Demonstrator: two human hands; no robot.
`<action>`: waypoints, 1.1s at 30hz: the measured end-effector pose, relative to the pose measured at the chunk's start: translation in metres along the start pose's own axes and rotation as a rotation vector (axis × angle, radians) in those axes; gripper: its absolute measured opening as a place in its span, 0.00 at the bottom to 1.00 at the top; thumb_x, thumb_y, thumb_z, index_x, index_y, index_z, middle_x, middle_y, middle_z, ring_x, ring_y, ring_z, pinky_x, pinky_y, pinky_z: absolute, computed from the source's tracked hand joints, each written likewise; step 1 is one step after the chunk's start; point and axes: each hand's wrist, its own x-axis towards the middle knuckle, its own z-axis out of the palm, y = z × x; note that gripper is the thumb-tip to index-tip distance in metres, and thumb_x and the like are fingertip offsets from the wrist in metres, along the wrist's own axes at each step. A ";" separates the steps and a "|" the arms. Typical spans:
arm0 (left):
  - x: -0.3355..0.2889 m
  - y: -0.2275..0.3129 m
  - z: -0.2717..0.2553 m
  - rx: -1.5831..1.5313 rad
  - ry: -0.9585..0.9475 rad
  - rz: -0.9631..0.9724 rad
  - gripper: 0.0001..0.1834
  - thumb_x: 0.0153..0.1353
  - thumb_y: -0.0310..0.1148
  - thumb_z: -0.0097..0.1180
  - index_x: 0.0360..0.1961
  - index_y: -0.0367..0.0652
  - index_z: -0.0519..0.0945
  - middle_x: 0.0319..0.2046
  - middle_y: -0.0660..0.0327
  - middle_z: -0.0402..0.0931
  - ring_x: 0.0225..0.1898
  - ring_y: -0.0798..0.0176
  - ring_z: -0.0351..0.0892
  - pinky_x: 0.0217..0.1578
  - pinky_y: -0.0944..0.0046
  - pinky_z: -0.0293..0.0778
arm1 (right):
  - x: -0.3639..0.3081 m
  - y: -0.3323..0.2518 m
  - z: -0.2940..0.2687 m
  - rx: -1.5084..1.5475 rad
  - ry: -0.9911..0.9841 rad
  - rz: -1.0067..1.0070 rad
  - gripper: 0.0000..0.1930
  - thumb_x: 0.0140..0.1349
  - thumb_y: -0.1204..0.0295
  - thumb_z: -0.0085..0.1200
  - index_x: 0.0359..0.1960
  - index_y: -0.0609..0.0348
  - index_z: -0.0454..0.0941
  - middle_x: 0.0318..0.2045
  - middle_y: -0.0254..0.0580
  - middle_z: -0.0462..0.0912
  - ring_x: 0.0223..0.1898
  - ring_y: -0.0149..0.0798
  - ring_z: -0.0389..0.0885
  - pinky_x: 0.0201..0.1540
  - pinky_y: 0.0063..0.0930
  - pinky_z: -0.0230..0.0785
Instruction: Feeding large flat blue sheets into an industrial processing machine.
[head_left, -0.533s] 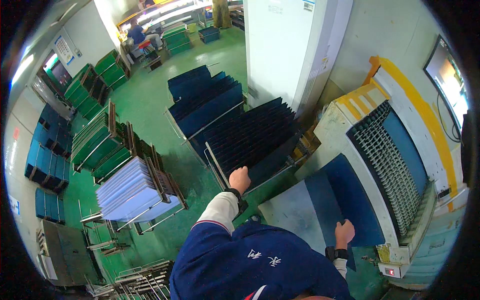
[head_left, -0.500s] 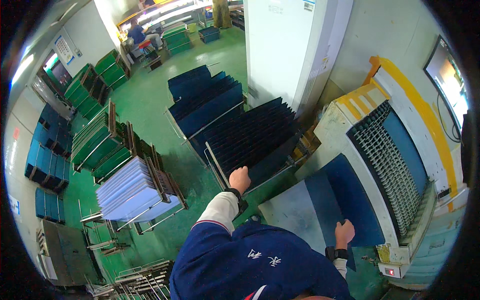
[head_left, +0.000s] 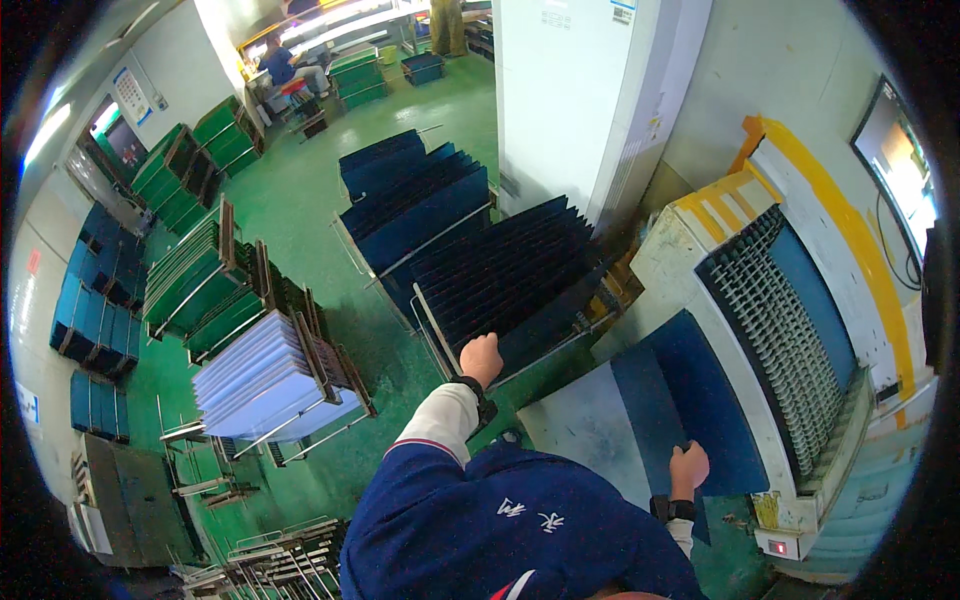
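Observation:
My left hand (head_left: 481,360) is closed at the near left corner of a rack of upright dark blue panels (head_left: 510,270). The fingers hide what it grips there. On the right, my right hand (head_left: 689,466) is closed on the near edge of a thin dark blue panel (head_left: 645,405). This panel lies over a pale grey sloping board (head_left: 580,420). Beside it, another dark blue sheet (head_left: 710,410) reaches up to a machine with rows of metal rollers (head_left: 785,330).
More dark blue panels (head_left: 425,215) stand in racks ahead. To the left are racks of white panels (head_left: 270,385) and green panels (head_left: 185,280). A white column (head_left: 555,110) rises behind the panels. A screen (head_left: 895,160) hangs at far right. Another person (head_left: 280,65) sits at the back.
The view has shifted very slightly. Both hands keep their places and their closed grip; nothing else has visibly moved.

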 end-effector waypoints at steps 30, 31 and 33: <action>0.000 -0.002 0.005 -0.005 0.045 0.039 0.05 0.51 0.27 0.52 0.31 0.40 0.77 0.29 0.48 0.79 0.35 0.45 0.80 0.36 0.49 0.76 | 0.019 0.035 0.021 0.081 0.052 -0.096 0.21 0.46 0.63 0.66 0.41 0.62 0.81 0.39 0.54 0.83 0.43 0.55 0.81 0.46 0.45 0.72; 0.000 -0.006 0.007 -0.004 0.051 0.044 0.05 0.52 0.27 0.52 0.31 0.40 0.77 0.29 0.48 0.79 0.34 0.45 0.80 0.36 0.48 0.76 | 0.018 0.028 0.009 0.073 0.041 -0.083 0.21 0.46 0.63 0.66 0.40 0.63 0.81 0.38 0.55 0.83 0.43 0.56 0.81 0.45 0.45 0.72; 0.000 -0.010 0.007 -0.007 0.061 0.039 0.05 0.52 0.27 0.52 0.31 0.39 0.77 0.29 0.48 0.79 0.34 0.44 0.80 0.35 0.48 0.76 | 0.009 0.015 -0.036 0.057 0.021 -0.055 0.20 0.45 0.63 0.67 0.37 0.64 0.81 0.37 0.56 0.83 0.41 0.57 0.81 0.43 0.45 0.72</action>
